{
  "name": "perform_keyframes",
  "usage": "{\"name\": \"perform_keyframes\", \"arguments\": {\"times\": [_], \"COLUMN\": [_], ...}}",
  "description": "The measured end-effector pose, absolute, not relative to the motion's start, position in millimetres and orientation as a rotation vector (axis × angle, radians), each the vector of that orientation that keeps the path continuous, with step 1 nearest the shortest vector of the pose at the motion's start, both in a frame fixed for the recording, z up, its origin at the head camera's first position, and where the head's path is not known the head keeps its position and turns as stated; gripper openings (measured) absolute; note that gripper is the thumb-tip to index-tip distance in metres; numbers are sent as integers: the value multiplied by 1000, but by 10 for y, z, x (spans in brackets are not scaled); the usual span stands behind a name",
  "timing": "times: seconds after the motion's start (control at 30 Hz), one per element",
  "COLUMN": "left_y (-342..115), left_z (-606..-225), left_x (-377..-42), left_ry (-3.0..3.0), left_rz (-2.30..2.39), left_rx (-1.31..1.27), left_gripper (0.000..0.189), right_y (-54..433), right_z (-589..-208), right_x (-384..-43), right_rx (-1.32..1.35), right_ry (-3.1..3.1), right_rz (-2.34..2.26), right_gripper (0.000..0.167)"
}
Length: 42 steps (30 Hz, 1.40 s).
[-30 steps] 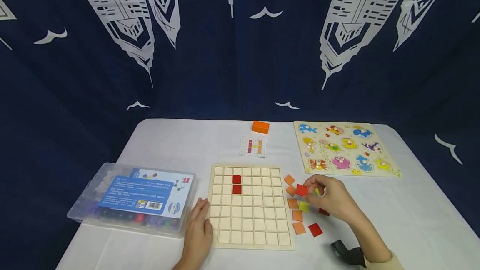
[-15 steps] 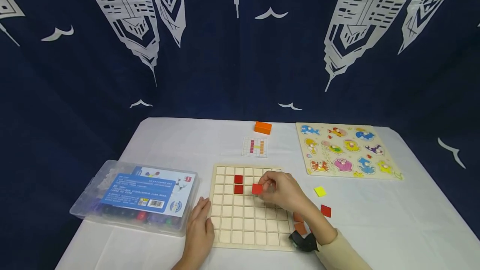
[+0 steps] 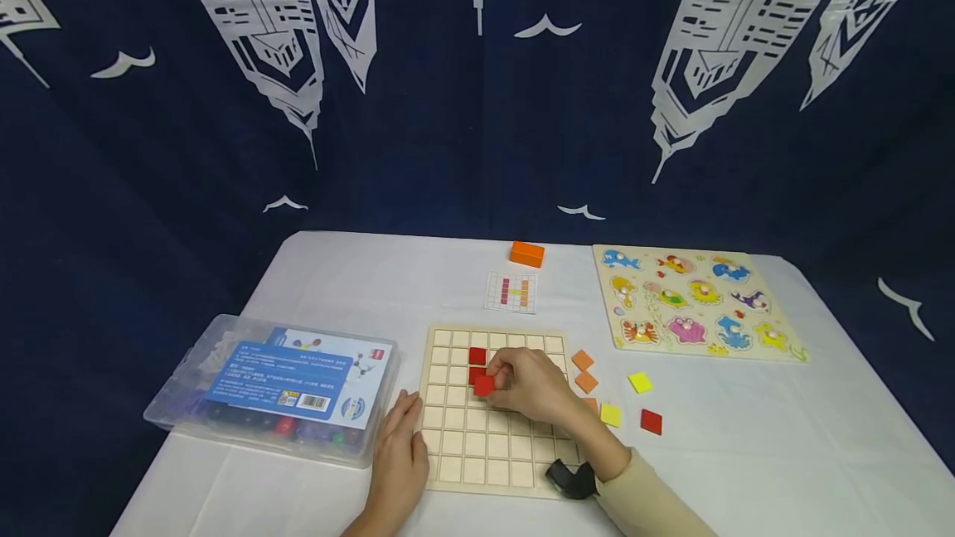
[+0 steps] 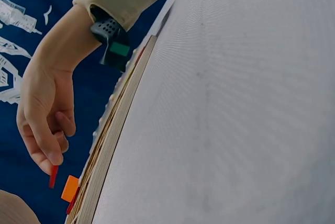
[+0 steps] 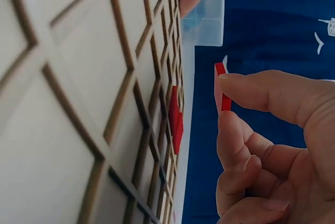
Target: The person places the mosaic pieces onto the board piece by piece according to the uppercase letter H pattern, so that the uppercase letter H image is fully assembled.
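Note:
My right hand pinches a red square tile by its edge between thumb and fingers, above the wooden grid board. In the right wrist view the pinched tile stands on edge, apart from the board. Two red tiles sit in the grid, the upper tile one cell above the lower tile, which the held one partly overlaps in the head view. My left hand rests at the board's left edge, fingers extended and thumb toward the board.
Orange tiles, yellow tiles and a red tile lie right of the board. A pattern card and an orange block are behind it. A clear plastic case stands left; a sea-animal puzzle lies back right.
My right hand has carried the red tile leftward from the loose tiles at the right to over the board, near the two placed red tiles. My left hand stays at the board's edge.

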<state>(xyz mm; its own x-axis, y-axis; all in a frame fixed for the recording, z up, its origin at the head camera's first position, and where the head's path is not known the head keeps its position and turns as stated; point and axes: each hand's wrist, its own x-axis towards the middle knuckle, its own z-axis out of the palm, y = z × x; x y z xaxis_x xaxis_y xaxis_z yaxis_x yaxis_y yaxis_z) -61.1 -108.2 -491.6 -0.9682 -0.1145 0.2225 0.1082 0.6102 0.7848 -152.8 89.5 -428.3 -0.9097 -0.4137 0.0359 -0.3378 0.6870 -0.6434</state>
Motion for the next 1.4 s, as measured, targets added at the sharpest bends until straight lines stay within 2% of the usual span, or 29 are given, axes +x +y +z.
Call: {"name": "perform_keyframes", "arguments": {"times": [1.03,1.23,1.4], "left_y": [-1084,-1085,-1081], "left_z": [-4931,-4912,-4909], "left_x": [-608,-600,-600], "left_ry": [-2589,-2596,-2586], "left_rz": [-1285,-1299,-1283], "left_rx": [-1,3,-2], "left_gripper": [44,45,44], "right_y": [774,996,1488], "right_z": [-4420,-4248,-4091], "right_x": [-1540,-1471,-1362], "right_rx": [-584,-607,-626], "right_ry": [2747,2766,2775], "right_rz": [-952,-1009,-1148], "right_gripper": [25,24,31]}}
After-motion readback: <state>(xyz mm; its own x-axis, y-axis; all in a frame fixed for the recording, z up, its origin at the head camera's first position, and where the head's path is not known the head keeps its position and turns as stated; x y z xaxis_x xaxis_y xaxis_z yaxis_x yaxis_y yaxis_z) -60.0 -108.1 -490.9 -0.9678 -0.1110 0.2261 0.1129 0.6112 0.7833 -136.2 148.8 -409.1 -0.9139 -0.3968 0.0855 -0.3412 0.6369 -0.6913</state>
